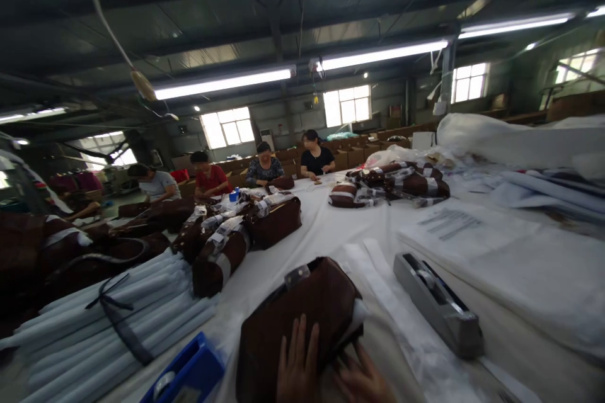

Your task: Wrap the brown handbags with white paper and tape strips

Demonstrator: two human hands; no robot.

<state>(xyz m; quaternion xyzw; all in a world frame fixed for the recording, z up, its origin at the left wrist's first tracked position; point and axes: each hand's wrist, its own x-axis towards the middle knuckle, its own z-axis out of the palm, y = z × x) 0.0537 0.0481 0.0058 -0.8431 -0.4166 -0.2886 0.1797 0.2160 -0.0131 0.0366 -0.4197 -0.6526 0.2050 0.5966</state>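
Observation:
A dark brown leather bag (307, 302) lies on the white-covered table right in front of me, tilted, with a clear plastic wrap on its top edge and white padding showing at its right end. My left hand (299, 359) rests flat on the bag's near side, fingers stretched out. At the bag's lower right corner is my right hand (362, 374), its fingers partly under the edge and slightly blurred; whether they grip anything is hidden. A blue tape dispenser (189, 368) stands to the left of the bag, a grey tape dispenser (437, 305) to the right.
On the left lies a tied bundle of pale rolled tubes (118, 321). Behind it are several brown bags (222, 258), partly wrapped. More wrapped bags (392, 182) lie farther back. White plastic sheets (501, 252) cover the right side. Several people (265, 164) sit across the table.

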